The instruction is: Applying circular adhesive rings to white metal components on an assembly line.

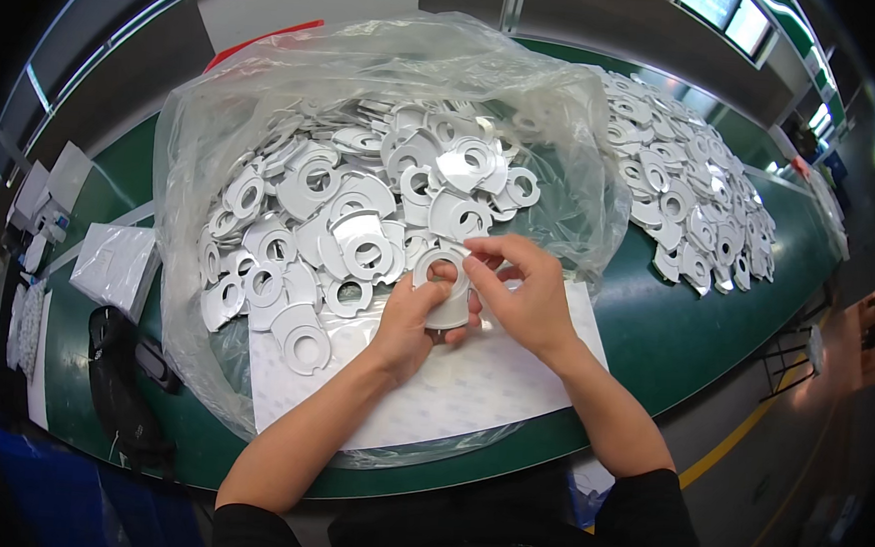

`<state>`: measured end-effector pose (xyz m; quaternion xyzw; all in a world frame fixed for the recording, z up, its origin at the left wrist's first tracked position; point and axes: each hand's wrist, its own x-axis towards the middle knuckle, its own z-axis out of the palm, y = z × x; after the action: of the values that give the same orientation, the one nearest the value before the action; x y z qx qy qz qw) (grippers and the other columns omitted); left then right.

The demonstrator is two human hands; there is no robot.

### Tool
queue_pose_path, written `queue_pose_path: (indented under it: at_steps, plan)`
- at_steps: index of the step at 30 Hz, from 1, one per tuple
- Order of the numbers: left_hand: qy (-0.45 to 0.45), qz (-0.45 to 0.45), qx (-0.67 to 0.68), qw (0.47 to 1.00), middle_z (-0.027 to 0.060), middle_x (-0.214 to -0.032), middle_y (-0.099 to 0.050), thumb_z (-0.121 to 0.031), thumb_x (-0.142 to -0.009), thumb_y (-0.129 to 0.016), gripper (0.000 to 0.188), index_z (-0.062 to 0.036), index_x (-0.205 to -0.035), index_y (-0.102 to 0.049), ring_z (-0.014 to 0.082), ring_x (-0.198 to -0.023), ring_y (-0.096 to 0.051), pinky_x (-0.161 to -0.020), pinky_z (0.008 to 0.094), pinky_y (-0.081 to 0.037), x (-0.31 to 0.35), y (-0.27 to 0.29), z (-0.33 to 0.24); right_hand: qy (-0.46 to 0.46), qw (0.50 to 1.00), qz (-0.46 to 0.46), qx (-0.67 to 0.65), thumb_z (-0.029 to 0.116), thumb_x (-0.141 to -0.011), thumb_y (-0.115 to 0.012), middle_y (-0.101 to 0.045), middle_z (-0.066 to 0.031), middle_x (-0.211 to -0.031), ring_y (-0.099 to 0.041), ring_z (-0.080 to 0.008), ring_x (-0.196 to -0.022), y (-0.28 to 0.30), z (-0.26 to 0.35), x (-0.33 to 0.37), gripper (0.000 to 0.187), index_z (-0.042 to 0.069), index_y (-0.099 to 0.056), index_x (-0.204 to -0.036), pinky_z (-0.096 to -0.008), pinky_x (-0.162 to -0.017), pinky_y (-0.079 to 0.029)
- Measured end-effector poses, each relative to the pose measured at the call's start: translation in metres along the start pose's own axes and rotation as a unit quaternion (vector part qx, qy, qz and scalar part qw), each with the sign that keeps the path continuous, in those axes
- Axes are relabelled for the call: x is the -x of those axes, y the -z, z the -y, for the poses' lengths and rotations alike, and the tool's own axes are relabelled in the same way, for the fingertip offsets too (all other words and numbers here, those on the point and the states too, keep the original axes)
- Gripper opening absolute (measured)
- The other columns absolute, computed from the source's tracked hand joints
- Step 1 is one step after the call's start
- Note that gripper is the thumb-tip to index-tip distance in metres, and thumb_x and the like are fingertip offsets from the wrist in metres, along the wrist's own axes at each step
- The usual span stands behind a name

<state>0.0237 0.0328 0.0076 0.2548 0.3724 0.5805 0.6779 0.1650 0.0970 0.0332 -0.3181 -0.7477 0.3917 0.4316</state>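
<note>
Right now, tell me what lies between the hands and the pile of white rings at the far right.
In the head view, the clear plastic bag's crumpled wall and a strip of bare green table separate the hands from the right-hand pile.

A green work table (pixel 675 328) carries the layout. A clear plastic bag (pixel 558 110), opened wide, contains a heap of white ring-shaped parts (pixel 331 207). A second, loose pile of similar parts (pixel 689 179) lies on the table's right side, apart from the bag. A white sheet (pixel 470 396) lies flat partly under the bag's near edge. At left: a wrapped white packet (pixel 112 266) and, nearer, a black handheld device (pixel 126 375). Yellow floor line (pixel 733 442) at lower right.
</note>
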Motion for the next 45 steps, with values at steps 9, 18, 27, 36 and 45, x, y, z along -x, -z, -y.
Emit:
queue_pose_path:
  at_steps: [9,18,27,36,45]
  plan:
    - [-0.001,0.059,-0.049,0.997,0.0132,-0.082,-0.057,-0.016,-0.090,-0.042,0.017,-0.0056,-0.104,-0.043,0.0176,-0.069,-0.056,-0.051,0.0262,-0.040,0.000,0.003,0.005,-0.167,0.979,0.051,-0.103,0.009,-0.079,-0.064,-0.063,-0.0037,-0.072,-0.054,-0.0058,-0.060,0.007,0.005,-0.002,0.014,-0.004,-0.066,-0.085,-0.0200,-0.054,-0.042]
    - [0.015,0.106,-0.098,0.989,0.0090,-0.082,-0.059,-0.033,-0.094,-0.036,0.029,-0.0076,-0.105,-0.045,0.0102,-0.063,-0.053,-0.047,0.0208,-0.036,0.001,-0.002,0.004,-0.163,0.983,0.034,-0.079,0.013,-0.078,-0.070,-0.064,-0.0073,-0.064,-0.060,-0.0124,-0.043,0.008,0.006,-0.003,0.021,-0.005,-0.059,-0.073,-0.0218,-0.040,-0.042]
    - [0.031,0.090,-0.110,0.989,0.0058,-0.079,-0.058,-0.074,-0.085,-0.005,0.080,-0.0103,-0.104,-0.049,0.0114,-0.063,-0.054,-0.049,0.0213,-0.036,0.004,-0.007,0.000,-0.117,0.983,-0.001,0.142,0.033,-0.066,-0.077,-0.056,-0.0058,-0.056,-0.055,-0.0189,-0.046,0.001,0.007,0.003,0.040,0.003,-0.052,-0.064,-0.0311,-0.044,-0.041]
    - [0.061,0.054,-0.055,0.995,0.0089,-0.077,-0.059,-0.075,-0.084,-0.007,0.077,-0.0103,-0.102,-0.044,0.0162,-0.065,-0.058,-0.044,0.0224,-0.034,0.001,-0.005,-0.005,-0.036,0.981,0.088,0.171,0.031,-0.065,-0.078,-0.058,-0.0077,-0.065,-0.058,-0.0201,-0.061,0.017,0.005,-0.001,0.039,0.002,-0.055,-0.074,-0.0320,-0.054,-0.045]
    - [0.077,0.067,-0.055,0.993,0.0128,-0.076,-0.059,-0.075,-0.084,-0.010,0.077,-0.0086,-0.105,-0.043,0.0185,-0.062,-0.060,-0.041,0.0226,-0.035,0.000,-0.006,-0.009,-0.072,0.984,0.107,0.119,0.015,-0.079,-0.066,-0.064,-0.0130,-0.069,-0.063,-0.0222,-0.061,0.023,0.005,-0.003,0.018,-0.003,-0.061,-0.079,-0.0319,-0.058,-0.048]
